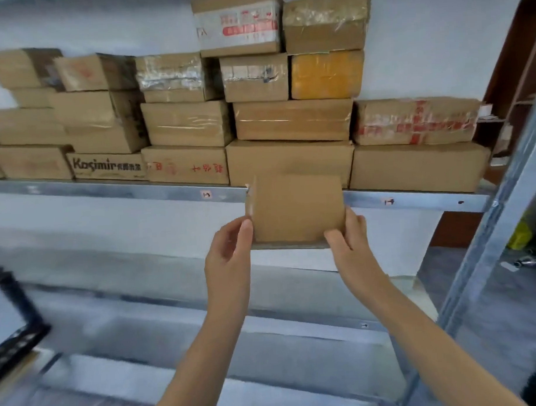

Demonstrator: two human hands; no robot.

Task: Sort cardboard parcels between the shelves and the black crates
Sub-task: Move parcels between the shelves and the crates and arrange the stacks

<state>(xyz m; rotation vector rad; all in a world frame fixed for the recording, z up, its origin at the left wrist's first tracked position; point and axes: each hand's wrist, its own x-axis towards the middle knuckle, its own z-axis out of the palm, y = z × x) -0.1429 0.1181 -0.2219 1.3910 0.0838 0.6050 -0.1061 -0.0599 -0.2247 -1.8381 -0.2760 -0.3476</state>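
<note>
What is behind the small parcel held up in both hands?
The small parcel covers part of the metal shelf edge and the lower front of a plain box on that shelf. Anything printed there is hidden.

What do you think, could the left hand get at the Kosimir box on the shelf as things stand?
Probably not yet: the left hand grips the small parcel together with the right hand. The Kosimir box sits at the shelf front, nothing before it, so a freed hand likely could.

Both forearms reach forward; the left hand and right hand grip a parcel by its lower corners, thumbs in front.
</note>
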